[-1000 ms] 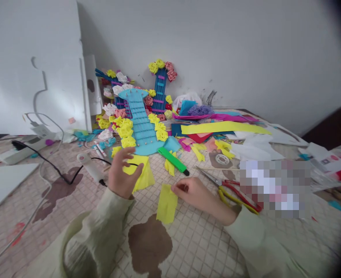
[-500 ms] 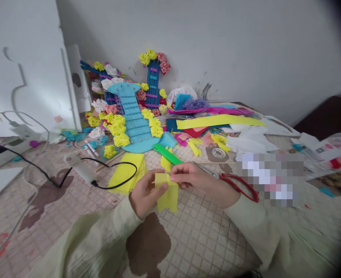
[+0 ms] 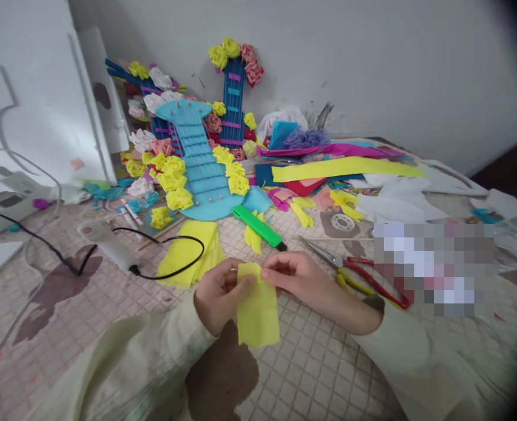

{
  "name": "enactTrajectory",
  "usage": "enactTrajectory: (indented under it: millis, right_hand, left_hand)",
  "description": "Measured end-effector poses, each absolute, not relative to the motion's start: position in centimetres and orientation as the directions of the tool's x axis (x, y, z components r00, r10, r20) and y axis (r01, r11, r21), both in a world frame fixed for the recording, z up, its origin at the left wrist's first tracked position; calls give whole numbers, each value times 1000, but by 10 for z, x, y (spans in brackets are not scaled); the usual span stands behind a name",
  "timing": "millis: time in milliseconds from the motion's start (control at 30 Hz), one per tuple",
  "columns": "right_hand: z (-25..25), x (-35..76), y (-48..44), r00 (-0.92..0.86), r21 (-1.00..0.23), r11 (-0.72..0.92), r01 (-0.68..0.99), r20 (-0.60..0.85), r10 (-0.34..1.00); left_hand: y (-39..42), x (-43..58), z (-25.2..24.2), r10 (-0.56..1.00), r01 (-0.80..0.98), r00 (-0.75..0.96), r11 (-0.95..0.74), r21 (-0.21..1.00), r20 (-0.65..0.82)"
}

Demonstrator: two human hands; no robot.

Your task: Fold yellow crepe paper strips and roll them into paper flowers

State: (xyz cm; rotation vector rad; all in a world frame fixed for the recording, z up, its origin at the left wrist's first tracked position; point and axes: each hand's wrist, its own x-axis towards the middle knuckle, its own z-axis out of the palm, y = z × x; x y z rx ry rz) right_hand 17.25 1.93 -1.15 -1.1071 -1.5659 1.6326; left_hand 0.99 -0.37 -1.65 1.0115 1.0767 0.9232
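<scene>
A rectangle of yellow crepe paper [image 3: 258, 318] hangs between my hands above the table. My left hand [image 3: 223, 295] pinches its upper left edge, thumb in front and fingers behind. At the top right corner, my right hand [image 3: 296, 275] has thumb and index finger closed on the same paper. Just beyond my left hand lies a stack of yellow crepe paper pieces [image 3: 186, 248], crossed by a black cord. A green utility knife [image 3: 258, 227] rests ahead of my hands. Scissors [image 3: 335, 257] with red and yellow handles lie to the right of my right hand.
A light blue guitar-shaped board [image 3: 201, 166] with yellow paper flowers leans at the back, near dark blue ones. A white glue gun [image 3: 107, 245] and its cord lie left. Long crepe strips [image 3: 346, 169] are piled back right. A white board [image 3: 30, 88] stands left.
The yellow paper in my hands now hangs longer and flatter, its lower edge straighter. My right hand has moved slightly right, and the view has shifted, showing more of the scissors.
</scene>
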Motion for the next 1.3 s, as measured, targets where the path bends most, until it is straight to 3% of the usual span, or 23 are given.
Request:
enactTrajectory:
  millis: [200,467,733,967,1300]
  right_hand:
    - [-12,172,15,-442,-981,-128,145,-180,879]
    - [-11,170,12,-419,-976,-189,107,-217,882]
    - [-13,170,12,-404,-966,-249,67,-255,879]
    - [-17,171,11,-429,-955,-295,14,-272,861]
    - [-9,169,10,-412,-974,-183,132,-222,884]
  left_hand:
    - [-7,11,-17,978,-43,180,116,992,-107]
    - [-13,7,-16,946,122,298,-168,978,125]
    - [-11,9,-21,981,81,186,-65,995,49]
    - [-14,4,-21,936,316,288,-291,903,201]
    - [-13,9,-21,963,170,237,-172,970,129]
